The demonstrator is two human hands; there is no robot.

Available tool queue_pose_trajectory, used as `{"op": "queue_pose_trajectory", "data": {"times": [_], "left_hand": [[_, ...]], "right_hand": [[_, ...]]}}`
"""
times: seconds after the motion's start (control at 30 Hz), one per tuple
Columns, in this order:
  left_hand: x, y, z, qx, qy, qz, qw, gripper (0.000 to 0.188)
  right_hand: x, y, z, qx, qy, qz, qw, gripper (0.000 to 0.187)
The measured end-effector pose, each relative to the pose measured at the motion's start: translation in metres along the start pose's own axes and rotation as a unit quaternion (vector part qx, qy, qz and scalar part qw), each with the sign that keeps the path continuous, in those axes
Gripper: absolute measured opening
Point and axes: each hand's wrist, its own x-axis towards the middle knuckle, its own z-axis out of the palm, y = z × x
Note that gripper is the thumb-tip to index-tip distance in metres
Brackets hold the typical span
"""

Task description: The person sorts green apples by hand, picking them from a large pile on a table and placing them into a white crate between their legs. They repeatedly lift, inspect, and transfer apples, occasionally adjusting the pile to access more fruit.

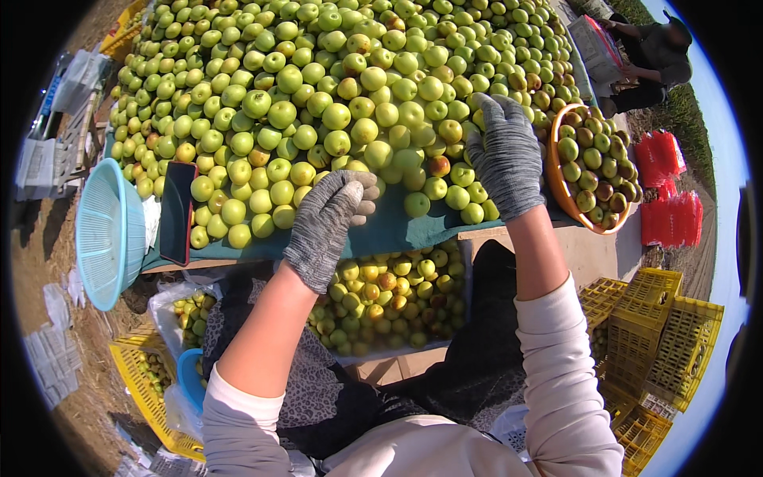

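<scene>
A big heap of round green fruit (282, 114), like jujubes or small apples, covers the table before me. Some have brown or reddish patches. My left hand (330, 222), in a grey knitted glove, is over the heap's near edge with its fingers curled in; whatever may be inside is hidden. Further right, my right hand (506, 155), gloved alike, reaches over the fruit with its fingers stretched forward and no fruit visible in it. Just right of it stands an orange basket (554, 171) of browner fruit. Below the table edge, between my legs, is a crate of yellowish-green fruit (389, 298).
A phone (176, 213) and a light-blue basket (107, 234) are at the left edge. Yellow crates (648, 318) are stacked at right, below red bags (671, 219). Another yellow crate (143, 374) stands lower left. Another person (664, 56) is at far right.
</scene>
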Motion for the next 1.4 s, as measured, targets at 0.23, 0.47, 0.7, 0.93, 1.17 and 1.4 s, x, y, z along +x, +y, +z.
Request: {"op": "queue_pose_trajectory", "data": {"times": [0.23,0.47,0.7,0.93,1.17,1.4], "left_hand": [[0.019,0.0,0.004,-0.014,-0.037,-0.033,0.999,0.034],[0.027,0.01,0.016,-0.164,-0.027,-0.126,0.978,0.053],[0.034,0.017,-0.002,-0.21,-0.01,-0.104,0.972,0.03],[0.038,0.019,-0.001,-0.197,0.014,-0.096,0.976,0.027],[0.048,0.011,0.012,-0.161,0.106,-0.01,0.981,0.011],[0.047,-0.002,0.01,-0.377,0.007,-0.026,0.926,0.01]], "right_hand": [[0.009,-0.018,0.032,-0.007,-0.216,-0.002,0.976,0.042],[0.008,-0.05,0.004,0.452,-0.195,-0.104,0.864,0.039],[0.035,-0.059,0.022,0.146,-0.077,-0.144,0.976,0.041],[0.037,-0.055,0.06,0.079,-0.037,-0.194,0.977,0.033],[0.047,-0.009,0.049,0.584,0.112,0.208,0.776,0.034],[-0.02,-0.15,-0.043,0.796,-0.077,0.075,0.596,0.052]]}}
